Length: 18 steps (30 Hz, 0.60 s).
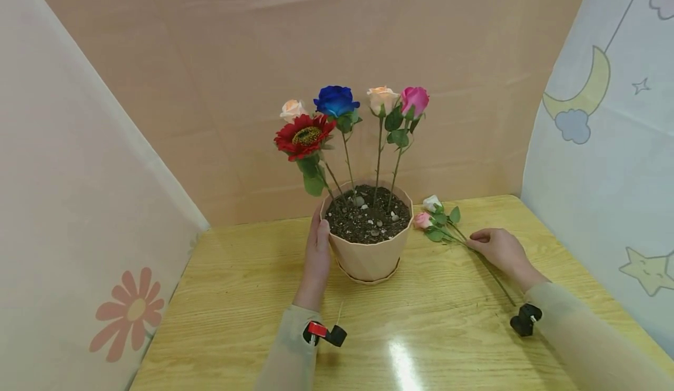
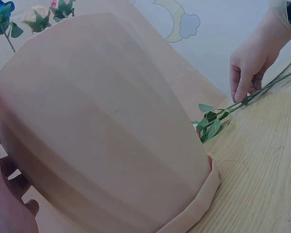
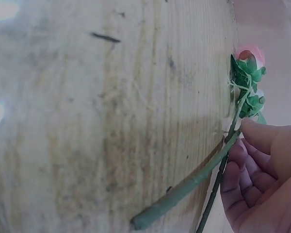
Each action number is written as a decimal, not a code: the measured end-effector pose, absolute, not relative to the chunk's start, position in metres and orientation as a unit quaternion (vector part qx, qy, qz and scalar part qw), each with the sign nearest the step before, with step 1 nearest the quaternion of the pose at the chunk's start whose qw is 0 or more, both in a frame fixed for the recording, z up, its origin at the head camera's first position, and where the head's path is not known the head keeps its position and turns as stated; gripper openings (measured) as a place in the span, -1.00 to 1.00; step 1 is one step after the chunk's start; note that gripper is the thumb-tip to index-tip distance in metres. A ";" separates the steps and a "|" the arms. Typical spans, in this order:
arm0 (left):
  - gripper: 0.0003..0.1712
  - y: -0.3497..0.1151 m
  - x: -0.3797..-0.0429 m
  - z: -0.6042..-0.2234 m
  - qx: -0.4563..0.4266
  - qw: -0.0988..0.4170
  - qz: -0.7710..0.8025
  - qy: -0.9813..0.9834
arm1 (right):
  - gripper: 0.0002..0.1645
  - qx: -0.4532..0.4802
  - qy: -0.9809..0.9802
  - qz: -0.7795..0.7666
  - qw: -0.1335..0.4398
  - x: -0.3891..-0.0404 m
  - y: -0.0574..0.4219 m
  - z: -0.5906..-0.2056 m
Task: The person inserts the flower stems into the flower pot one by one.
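My left hand (image 1: 318,250) holds the side of a peach flower pot (image 1: 368,259), thumb near the rim and fingers round the far side. Dark soil with pebbles (image 1: 363,227) fills the pot. Standing in it are a red daisy-like flower (image 1: 305,137), a blue rose (image 1: 337,100), a magenta rose (image 1: 415,100) and two cream roses, one of them (image 1: 382,99) beside the magenta one. To the pot's right, my right hand (image 1: 500,250) pinches at the stems (image 3: 184,187) of a pink rose (image 1: 423,220) and a white rose (image 1: 432,203), which lie on the table.
A matching saucer (image 1: 368,281) sits under the pot on the wooden table (image 1: 242,309). Behind is a peach backdrop (image 1: 237,86). Patterned cloths hang at the left (image 1: 79,203) and the right (image 1: 605,192). Each sleeve carries a small black wrist device.
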<state>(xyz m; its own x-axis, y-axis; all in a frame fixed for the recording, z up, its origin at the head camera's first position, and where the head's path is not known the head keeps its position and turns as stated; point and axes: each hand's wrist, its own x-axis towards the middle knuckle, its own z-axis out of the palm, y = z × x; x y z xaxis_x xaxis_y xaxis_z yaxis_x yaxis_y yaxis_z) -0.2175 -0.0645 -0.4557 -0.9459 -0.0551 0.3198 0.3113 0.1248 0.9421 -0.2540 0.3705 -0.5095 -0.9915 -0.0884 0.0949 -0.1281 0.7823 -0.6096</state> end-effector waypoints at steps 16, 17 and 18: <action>-0.33 -0.065 -0.217 -0.456 -0.085 0.143 -0.654 -0.737 | -0.63 0.065 -0.949 0.306 0.020 -0.252 0.372 -0.505; -0.33 -0.065 -0.218 -0.456 -0.087 0.145 -0.654 -0.738 | -0.64 0.065 -0.949 0.307 0.019 -0.252 0.372 -0.504; -0.34 -0.065 -0.218 -0.457 -0.088 0.145 -0.654 -0.738 | -0.63 0.065 -0.949 0.309 0.019 -0.251 0.372 -0.503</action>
